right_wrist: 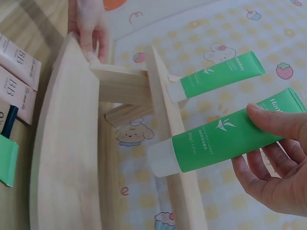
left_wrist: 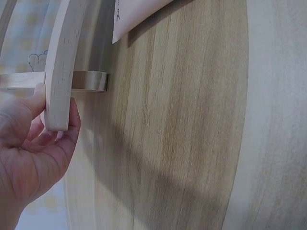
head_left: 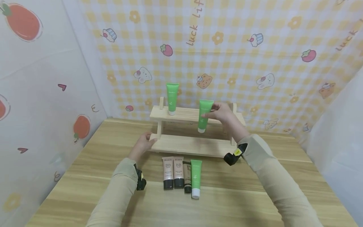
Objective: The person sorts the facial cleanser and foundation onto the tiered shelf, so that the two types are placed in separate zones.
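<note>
In the head view my right hand (head_left: pixel 222 113) holds a green cleanser tube (head_left: pixel 204 115), white cap down, in front of the upper board of a two-tier wooden rack (head_left: pixel 195 145). The right wrist view shows the thumb on one face of this tube (right_wrist: pixel 211 139) and the fingers behind it. My left hand (head_left: pixel 142 145) grips the left end of the rack's lower board; in the left wrist view thumb and fingers go round the board (left_wrist: pixel 61 72). A second green tube (head_left: pixel 172 98) stands upright on its cap on the upper board, towards the left.
On the wood-grain table (head_left: pixel 227 201) before the rack lie two pink BB cream tubes (head_left: pixel 168 171), a slim brown tube with a black cap (head_left: pixel 187 176) and another green tube (head_left: pixel 196 176), side by side. A patterned cloth (head_left: pixel 181 63) hangs behind the rack.
</note>
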Demonstrator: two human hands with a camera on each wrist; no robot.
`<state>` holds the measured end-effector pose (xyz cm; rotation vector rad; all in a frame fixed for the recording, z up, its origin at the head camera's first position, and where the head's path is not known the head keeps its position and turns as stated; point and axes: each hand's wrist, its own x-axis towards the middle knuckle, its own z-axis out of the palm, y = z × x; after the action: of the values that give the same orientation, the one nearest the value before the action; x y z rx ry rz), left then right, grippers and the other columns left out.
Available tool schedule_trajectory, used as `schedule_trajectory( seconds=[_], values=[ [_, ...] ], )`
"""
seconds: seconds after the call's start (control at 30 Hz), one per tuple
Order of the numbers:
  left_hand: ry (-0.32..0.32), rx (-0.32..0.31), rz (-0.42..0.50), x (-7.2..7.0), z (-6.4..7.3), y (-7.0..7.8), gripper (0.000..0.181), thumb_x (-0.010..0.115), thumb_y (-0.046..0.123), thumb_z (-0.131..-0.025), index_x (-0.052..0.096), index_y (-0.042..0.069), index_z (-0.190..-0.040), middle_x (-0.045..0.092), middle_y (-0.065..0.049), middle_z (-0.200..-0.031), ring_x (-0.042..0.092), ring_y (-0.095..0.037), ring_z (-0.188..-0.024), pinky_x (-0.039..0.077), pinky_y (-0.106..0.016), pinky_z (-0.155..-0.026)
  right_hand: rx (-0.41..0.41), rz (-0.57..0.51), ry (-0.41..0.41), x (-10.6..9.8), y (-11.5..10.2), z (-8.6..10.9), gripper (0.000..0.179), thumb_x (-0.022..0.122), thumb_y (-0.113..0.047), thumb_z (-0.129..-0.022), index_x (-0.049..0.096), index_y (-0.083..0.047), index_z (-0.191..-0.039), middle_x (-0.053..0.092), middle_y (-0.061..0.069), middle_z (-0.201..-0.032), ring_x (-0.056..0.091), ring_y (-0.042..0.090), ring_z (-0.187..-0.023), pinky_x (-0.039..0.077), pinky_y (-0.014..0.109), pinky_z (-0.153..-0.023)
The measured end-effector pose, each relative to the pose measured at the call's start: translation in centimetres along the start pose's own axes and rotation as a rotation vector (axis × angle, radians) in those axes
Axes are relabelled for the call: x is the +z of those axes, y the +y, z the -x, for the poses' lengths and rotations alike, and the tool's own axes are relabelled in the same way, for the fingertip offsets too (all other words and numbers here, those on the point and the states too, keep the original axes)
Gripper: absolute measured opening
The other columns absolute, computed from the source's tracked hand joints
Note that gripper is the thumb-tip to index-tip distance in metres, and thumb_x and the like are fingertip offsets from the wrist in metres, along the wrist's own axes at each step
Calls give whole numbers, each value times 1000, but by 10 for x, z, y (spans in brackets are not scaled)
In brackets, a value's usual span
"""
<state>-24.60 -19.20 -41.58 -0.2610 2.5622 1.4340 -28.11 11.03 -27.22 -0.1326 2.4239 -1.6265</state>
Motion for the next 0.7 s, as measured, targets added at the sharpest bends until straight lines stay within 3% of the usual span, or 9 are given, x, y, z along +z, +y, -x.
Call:
schedule_trajectory(
  seconds=[0.2, 0.53, 0.7],
  values=[
    [-14, -13, 19, 0, -1, 0, 56, 48, 18, -94, 25, -3, -140, 36, -29, -138, 45, -40, -121, 39, -46, -103, 14, 2, 20, -5, -14, -8, 58, 72, -10, -76, 49, -6, -130, 53, 14, -131, 48, 27, -122, 35, 41, -107],
    [1, -8, 21, 0, -2, -1, 56, 50, 17, -93, 26, -4, -139, 39, -29, -136, 50, -39, -116, 44, -43, -99, -49, -16, 33, -6, -26, -21, 44, 70, -9, -78, 54, -5, -119, 58, 8, -120, 48, 25, -120, 35, 43, -106],
    [3, -4, 36, 1, -1, -1, 54, 50, 14, -93, 26, -6, -138, 39, -31, -135, 51, -40, -114, 46, -42, -96, -39, -6, 42, -6, -29, -28, 45, 70, -12, -79, 54, -5, -121, 54, 10, -128, 46, 24, -123, 30, 46, -109]
  ],
)
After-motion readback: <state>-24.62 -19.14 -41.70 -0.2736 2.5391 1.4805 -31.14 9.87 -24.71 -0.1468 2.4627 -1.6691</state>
